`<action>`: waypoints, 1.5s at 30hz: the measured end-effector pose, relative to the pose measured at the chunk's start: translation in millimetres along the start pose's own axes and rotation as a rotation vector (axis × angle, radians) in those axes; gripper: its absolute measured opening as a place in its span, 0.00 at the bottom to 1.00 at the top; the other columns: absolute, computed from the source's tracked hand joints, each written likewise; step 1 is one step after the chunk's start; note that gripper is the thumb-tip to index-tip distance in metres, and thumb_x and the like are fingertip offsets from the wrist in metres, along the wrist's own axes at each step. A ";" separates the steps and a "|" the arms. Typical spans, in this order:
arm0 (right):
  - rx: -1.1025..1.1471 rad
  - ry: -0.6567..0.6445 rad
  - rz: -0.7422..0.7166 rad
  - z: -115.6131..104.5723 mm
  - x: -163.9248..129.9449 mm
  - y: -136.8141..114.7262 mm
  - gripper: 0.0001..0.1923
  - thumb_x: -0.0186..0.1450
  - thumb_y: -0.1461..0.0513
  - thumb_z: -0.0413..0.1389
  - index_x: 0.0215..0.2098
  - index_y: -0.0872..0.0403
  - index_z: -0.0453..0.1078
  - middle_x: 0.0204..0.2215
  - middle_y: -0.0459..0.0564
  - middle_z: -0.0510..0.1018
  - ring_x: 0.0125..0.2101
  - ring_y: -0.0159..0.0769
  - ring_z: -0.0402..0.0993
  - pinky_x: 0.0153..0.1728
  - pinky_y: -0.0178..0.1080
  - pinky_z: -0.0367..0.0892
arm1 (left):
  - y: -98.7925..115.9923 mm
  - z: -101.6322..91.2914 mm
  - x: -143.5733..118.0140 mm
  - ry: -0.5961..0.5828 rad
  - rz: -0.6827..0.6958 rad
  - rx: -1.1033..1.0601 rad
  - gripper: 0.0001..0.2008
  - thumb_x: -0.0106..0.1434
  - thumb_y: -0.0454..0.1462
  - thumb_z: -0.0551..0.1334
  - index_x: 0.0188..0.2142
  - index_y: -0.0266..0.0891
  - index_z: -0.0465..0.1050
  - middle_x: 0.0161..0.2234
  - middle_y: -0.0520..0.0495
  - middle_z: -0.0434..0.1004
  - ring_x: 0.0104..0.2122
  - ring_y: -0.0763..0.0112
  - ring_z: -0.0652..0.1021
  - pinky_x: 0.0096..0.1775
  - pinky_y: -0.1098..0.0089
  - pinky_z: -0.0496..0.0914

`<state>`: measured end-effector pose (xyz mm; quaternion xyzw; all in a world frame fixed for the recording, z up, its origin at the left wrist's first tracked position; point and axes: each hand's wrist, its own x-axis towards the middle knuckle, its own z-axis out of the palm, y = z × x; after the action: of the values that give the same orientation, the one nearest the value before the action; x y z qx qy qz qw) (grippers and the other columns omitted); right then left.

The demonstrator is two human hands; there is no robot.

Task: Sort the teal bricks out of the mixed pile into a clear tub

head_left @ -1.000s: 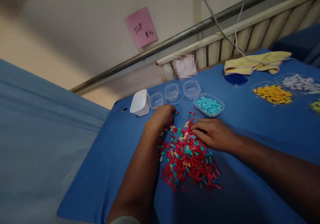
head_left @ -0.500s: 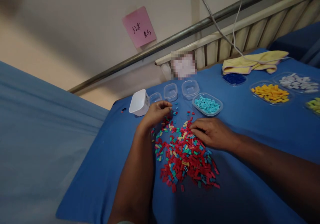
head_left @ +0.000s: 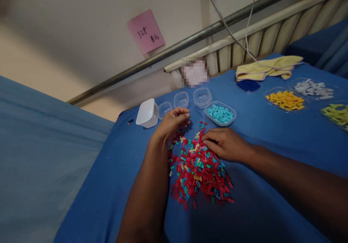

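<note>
While the right hand (head_left: 227, 144) rests flat-fingered on the mixed brick pile (head_left: 199, 165), the left hand (head_left: 172, 121) pinches closed above its far edge, contents unseen.

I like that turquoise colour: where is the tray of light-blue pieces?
The tray of light-blue pieces sits on the blue cloth, just beyond the right hand.

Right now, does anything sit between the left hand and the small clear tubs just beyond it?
Nothing visible does. The left hand is just short of the clear tubs, with only bare blue cloth between. The white container lies off to its left.
</note>
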<state>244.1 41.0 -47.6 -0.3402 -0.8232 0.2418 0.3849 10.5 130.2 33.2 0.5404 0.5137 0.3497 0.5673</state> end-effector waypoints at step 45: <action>-0.008 -0.002 0.002 -2.7 2.4 -2.7 0.09 0.79 0.63 0.57 0.46 0.50 0.82 0.42 0.50 0.89 0.42 0.41 0.86 0.43 0.42 0.72 | 19.3 -9.2 1.2 0.012 0.252 1.350 0.06 0.69 0.34 0.65 0.45 0.40 0.79 0.41 0.41 0.84 0.38 0.56 0.79 0.39 0.63 0.66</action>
<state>244.1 41.5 -43.1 -0.3423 -0.8241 0.2395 0.3824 5.1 137.0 52.8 0.8292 0.5555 0.0194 0.0585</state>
